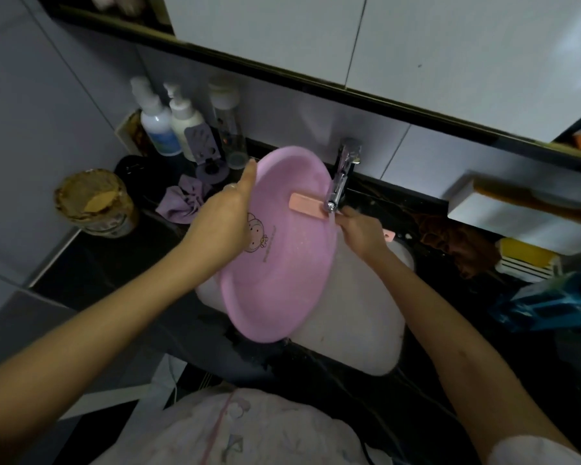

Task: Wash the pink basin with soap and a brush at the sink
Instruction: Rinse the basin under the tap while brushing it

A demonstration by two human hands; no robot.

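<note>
This is a home bathroom or washroom. A white sink sits sunk into a dark stone counter at the centre of the frame, with a chrome tap at its back edge. Grey wall tiles fill the left side. At upper left, lotion and pump bottles stand clustered in the counter's corner. A white wall cabinet hangs across the top, and a white shelf rack holds small items at right.
</note>
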